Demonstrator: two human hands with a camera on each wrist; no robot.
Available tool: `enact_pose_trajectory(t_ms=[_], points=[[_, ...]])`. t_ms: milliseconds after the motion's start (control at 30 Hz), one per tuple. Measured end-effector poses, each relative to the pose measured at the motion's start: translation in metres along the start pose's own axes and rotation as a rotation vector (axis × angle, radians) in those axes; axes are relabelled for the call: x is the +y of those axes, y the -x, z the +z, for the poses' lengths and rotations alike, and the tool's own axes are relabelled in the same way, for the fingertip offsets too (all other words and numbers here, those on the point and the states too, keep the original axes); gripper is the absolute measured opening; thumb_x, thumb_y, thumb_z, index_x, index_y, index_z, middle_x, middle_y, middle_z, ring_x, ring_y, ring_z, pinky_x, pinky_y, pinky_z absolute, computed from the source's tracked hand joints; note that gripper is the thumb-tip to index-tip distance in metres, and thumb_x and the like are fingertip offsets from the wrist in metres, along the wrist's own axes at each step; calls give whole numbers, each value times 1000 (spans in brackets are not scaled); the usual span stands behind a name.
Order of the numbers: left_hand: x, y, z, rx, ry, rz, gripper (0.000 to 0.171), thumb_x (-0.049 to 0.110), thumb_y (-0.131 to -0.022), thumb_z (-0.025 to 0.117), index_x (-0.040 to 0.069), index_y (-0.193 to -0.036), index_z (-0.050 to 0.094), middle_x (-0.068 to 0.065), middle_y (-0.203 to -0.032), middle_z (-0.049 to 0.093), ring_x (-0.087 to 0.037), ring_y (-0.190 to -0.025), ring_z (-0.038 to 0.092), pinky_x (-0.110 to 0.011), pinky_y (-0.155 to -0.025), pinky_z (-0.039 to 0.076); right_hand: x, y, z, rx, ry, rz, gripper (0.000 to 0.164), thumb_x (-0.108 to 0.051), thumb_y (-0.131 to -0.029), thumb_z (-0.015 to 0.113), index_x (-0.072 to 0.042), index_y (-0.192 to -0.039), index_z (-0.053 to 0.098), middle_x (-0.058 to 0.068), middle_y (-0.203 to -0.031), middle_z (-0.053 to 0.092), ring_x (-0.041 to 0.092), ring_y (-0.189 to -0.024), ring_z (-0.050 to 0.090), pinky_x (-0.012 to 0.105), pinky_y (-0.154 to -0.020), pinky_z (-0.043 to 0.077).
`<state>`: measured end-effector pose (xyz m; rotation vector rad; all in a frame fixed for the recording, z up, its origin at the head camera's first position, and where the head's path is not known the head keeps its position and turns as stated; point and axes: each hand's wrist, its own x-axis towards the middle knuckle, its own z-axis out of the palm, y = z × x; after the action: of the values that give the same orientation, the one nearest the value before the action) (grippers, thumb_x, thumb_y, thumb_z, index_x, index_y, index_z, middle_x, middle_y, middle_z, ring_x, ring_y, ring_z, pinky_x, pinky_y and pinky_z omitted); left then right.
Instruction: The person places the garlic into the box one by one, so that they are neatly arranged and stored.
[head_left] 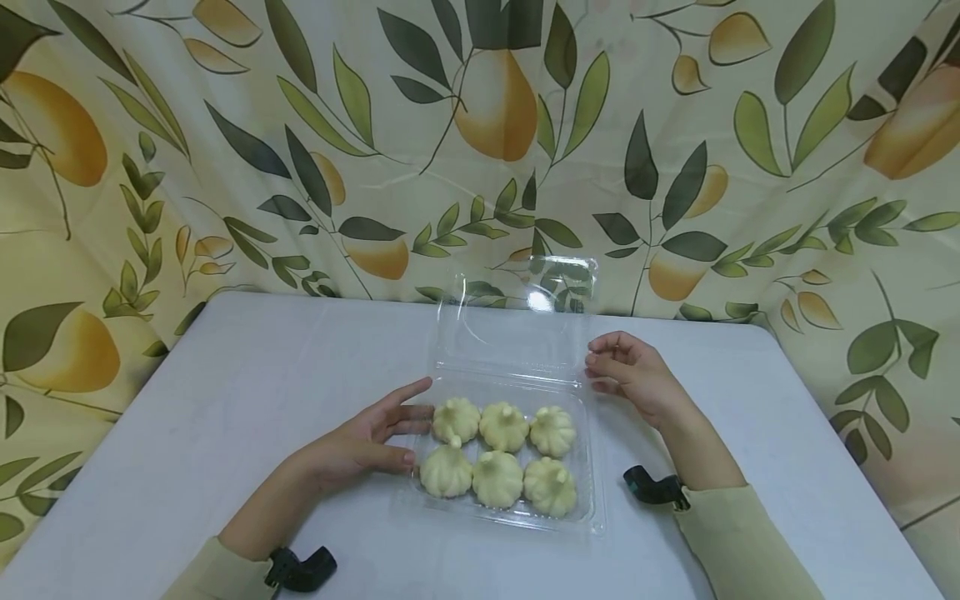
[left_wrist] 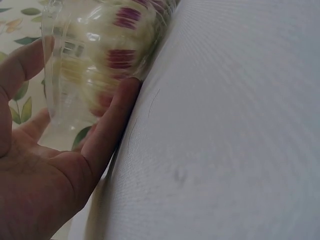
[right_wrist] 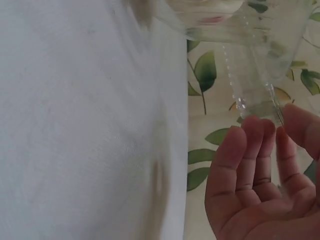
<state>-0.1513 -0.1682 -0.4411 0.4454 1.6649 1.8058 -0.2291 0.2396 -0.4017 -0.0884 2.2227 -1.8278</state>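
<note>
A clear plastic clamshell box lies on the table with its lid raised at the back. Inside sit several pale yellow, ridged buns in two rows, each with a small stem-like knob. From the side, purple-red stripes show on the buns. My left hand rests against the box's left wall, fingers spread and fairly straight, the thumb low by the table surface. By the lid's right edge, near the hinge, my right hand pinches the thin plastic rim between thumb and forefinger; its other fingers curve loosely.
The box stands on a white-covered table. Behind it hangs a cream curtain printed with leaves and orange fruit. A black wrist device is strapped on each forearm, beside the beige sleeves.
</note>
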Motion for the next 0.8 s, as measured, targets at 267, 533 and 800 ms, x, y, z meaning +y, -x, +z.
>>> enact_pose_trajectory(t_ms=[267, 533, 800], points=[[1, -1, 1, 22, 0, -17, 95, -1, -90, 67, 32, -161, 13, -13, -159, 28, -33, -144, 33, -37, -91, 52, -4, 2, -3, -11, 189, -229, 24, -11, -92, 71, 1, -108, 57, 3, -101, 63, 11, -91, 64, 26, -78, 57], [1, 0, 2, 20, -7, -3, 89, 2, -93, 64, 30, -161, 13, -14, -159, 27, -35, -144, 32, -38, -90, 53, -13, 11, -16, -62, 473, -423, 18, -1, -80, 80, -7, -92, 69, 6, -100, 68, 9, -90, 63, 24, -80, 54], [0, -2, 4, 80, 38, 7, 86, 5, -96, 62, 37, -159, 14, -17, -157, 29, -37, -140, 38, -51, -87, 55, -16, 18, -19, -193, 575, -464, 28, 10, -88, 59, -15, -84, 70, 4, -110, 69, 4, -104, 60, 30, -78, 54]])
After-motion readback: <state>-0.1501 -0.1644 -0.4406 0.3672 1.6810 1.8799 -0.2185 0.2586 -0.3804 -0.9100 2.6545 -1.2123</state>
